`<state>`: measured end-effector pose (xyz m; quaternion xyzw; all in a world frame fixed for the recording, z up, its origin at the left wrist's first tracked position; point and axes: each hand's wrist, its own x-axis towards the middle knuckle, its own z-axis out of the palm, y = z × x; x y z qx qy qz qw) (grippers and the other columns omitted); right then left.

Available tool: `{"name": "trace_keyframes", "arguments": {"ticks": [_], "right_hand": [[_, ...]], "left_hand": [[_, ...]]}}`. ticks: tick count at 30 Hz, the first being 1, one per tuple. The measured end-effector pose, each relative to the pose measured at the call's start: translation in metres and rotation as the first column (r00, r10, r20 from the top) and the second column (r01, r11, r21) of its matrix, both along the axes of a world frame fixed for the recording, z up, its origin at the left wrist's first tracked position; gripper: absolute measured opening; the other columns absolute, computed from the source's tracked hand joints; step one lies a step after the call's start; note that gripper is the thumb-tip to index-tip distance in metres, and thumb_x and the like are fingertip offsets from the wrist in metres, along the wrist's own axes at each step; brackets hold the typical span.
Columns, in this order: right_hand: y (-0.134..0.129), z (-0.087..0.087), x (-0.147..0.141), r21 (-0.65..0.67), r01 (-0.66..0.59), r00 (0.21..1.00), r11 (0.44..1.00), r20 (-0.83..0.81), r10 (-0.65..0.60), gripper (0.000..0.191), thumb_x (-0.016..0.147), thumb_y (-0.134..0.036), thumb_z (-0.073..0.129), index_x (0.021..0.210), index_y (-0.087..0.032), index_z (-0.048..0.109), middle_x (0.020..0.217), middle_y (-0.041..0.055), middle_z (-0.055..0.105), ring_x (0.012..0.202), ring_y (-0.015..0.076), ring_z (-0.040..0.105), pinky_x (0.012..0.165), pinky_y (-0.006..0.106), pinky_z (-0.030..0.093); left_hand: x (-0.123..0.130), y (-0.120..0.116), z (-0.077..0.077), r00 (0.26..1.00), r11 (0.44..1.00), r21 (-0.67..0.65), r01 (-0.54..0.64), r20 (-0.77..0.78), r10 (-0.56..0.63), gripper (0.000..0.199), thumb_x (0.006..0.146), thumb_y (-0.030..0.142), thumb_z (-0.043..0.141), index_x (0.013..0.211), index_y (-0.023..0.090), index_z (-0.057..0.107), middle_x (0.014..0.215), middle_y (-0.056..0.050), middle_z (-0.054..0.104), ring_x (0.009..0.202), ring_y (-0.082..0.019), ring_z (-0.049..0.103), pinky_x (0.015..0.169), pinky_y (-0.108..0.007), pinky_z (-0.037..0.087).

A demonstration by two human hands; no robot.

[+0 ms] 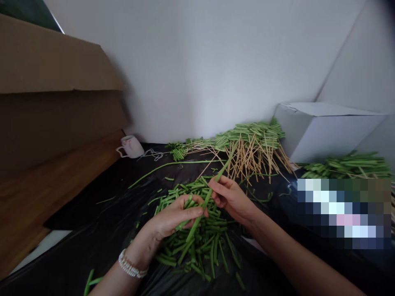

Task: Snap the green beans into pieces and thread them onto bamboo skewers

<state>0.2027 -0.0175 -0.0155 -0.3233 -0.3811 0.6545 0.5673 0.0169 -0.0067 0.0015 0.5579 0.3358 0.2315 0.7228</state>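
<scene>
A long green stalk (pixel 224 169) slants between my hands over a heap of cut green stalk pieces (pixel 212 246). My left hand (pixel 182 211) is closed on the stalk, thumb across it, and short green pieces also show inside its curled fingers. Higher up, my right hand (pixel 230 198) pinches the same stalk between thumb and fingertips. Beyond the hands lies a pile of green pieces threaded on thin wooden skewers (pixel 247 160), the bare ends pointing toward me.
Black plastic sheeting (pixel 117 218) covers the work surface. A white mug (pixel 132 147) is tilted at the back left, near a cardboard box (pixel 58 65). On the right are a white box (pixel 336 131) and a bundle of green stalks (pixel 354 164). A wall stands behind.
</scene>
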Motion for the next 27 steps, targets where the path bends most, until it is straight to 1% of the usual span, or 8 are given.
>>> {"name": "trace_keyframes", "arguments": {"ticks": [7, 13, 15, 17, 19, 21, 24, 27], "right_hand": [[0.0, 0.003, 0.004, 0.028, 0.019, 1.0, 0.999, -0.024, -0.019, 0.026, 0.071, -0.038, 0.081, 0.076, -0.019, 0.063, 0.056, -0.0063, 0.055, 0.044, 0.0041, 0.042, 0.041, 0.017, 0.026], [-0.001, 0.003, 0.006, 0.061, 0.043, 0.999, 0.997, -0.003, -0.043, 0.022, 0.074, -0.039, 0.077, 0.08, -0.02, 0.069, 0.058, -0.0048, 0.056, 0.047, 0.0059, 0.044, 0.042, 0.018, 0.027], [-0.002, 0.003, 0.006, 0.103, 0.062, 0.996, 0.993, 0.059, -0.068, 0.02, 0.078, -0.04, 0.073, 0.084, -0.021, 0.071, 0.059, -0.0039, 0.057, 0.048, 0.0066, 0.045, 0.042, 0.019, 0.029], [-0.005, 0.003, 0.003, 0.168, 0.057, 0.978, 0.984, 0.189, -0.088, 0.018, 0.08, -0.038, 0.071, 0.085, -0.021, 0.074, 0.06, -0.0025, 0.06, 0.05, 0.0077, 0.048, 0.044, 0.02, 0.032], [-0.01, 0.004, -0.001, 0.225, 0.004, 0.93, 0.974, 0.358, -0.087, 0.014, 0.08, -0.034, 0.07, 0.083, -0.022, 0.076, 0.061, -0.0012, 0.063, 0.052, 0.0089, 0.051, 0.047, 0.022, 0.036], [-0.016, 0.005, -0.007, 0.241, -0.075, 0.876, 0.968, 0.48, -0.052, 0.011, 0.079, -0.03, 0.071, 0.083, -0.022, 0.077, 0.063, -0.0005, 0.065, 0.054, 0.01, 0.054, 0.051, 0.023, 0.04], [-0.019, 0.004, -0.012, 0.215, -0.132, 0.876, 0.968, 0.482, 0.012, 0.016, 0.08, -0.032, 0.07, 0.091, -0.023, 0.077, 0.069, 0.0007, 0.069, 0.055, 0.0105, 0.056, 0.051, 0.024, 0.041], [-0.016, 0.002, -0.01, 0.179, -0.115, 0.92, 0.977, 0.391, 0.037, 0.017, 0.081, -0.036, 0.07, 0.09, -0.022, 0.075, 0.072, 0.0016, 0.07, 0.054, 0.01, 0.055, 0.047, 0.022, 0.038]], "left_hand": [[-0.003, 0.002, 0.001, 0.986, 0.981, -0.102, -0.164, 0.023, 0.167, 0.041, 0.066, 0.038, 0.084, 0.086, 0.016, 0.057, 0.055, 0.009, 0.048, 0.04, -0.002, 0.03, 0.037, -0.016, 0.018], [-0.001, 0.006, -0.002, 0.942, 0.956, -0.085, -0.281, 0.167, 0.292, 0.039, 0.068, 0.039, 0.083, 0.084, 0.015, 0.057, 0.063, 0.005, 0.054, 0.043, -0.002, 0.036, 0.038, -0.016, 0.022], [0.001, 0.007, -0.003, 0.923, 0.947, -0.072, -0.313, 0.213, 0.321, 0.036, 0.071, 0.039, 0.081, 0.081, 0.014, 0.056, 0.06, 0.005, 0.052, 0.043, -0.002, 0.036, 0.039, -0.016, 0.024], [0.002, 0.01, -0.004, 0.904, 0.941, -0.065, -0.334, 0.26, 0.339, 0.034, 0.075, 0.039, 0.078, 0.076, 0.015, 0.054, 0.054, 0.007, 0.046, 0.042, -0.003, 0.034, 0.04, -0.016, 0.025], [0.001, 0.013, -0.004, 0.878, 0.93, -0.079, -0.36, 0.307, 0.366, 0.035, 0.077, 0.04, 0.076, 0.073, 0.015, 0.051, 0.05, 0.008, 0.041, 0.042, -0.003, 0.032, 0.041, -0.016, 0.025], [-0.002, 0.017, -0.001, 0.842, 0.912, -0.117, -0.393, 0.353, 0.408, 0.037, 0.077, 0.04, 0.076, 0.072, 0.016, 0.049, 0.052, 0.008, 0.039, 0.043, -0.004, 0.032, 0.041, -0.015, 0.025], [-0.006, 0.02, 0.003, 0.808, 0.89, -0.206, -0.406, 0.374, 0.456, 0.036, 0.075, 0.04, 0.077, 0.075, 0.017, 0.049, 0.065, 0.005, 0.049, 0.048, -0.004, 0.038, 0.041, -0.016, 0.029], [-0.006, 0.019, 0.004, 0.831, 0.899, -0.22, -0.378, 0.348, 0.435, 0.035, 0.077, 0.042, 0.073, 0.072, 0.017, 0.048, 0.064, 0.005, 0.048, 0.049, -0.006, 0.04, 0.04, -0.017, 0.028]]}}
